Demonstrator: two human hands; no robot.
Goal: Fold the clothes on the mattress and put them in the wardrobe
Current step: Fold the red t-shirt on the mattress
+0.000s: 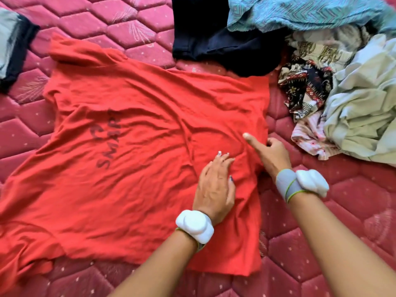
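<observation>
A red T-shirt with dark lettering showing through lies spread flat on the pink quilted mattress. My left hand rests flat on the shirt near its right edge, fingers straight. My right hand sits at the shirt's right hem, thumb stretched out over the cloth and the other fingers curled at the hem's edge. Both wrists carry white sensor bands.
A pile of loose clothes lies at the right: a pale green garment, a patterned batik piece and a teal cloth. A black garment lies above the shirt. A grey and black piece sits at the left edge.
</observation>
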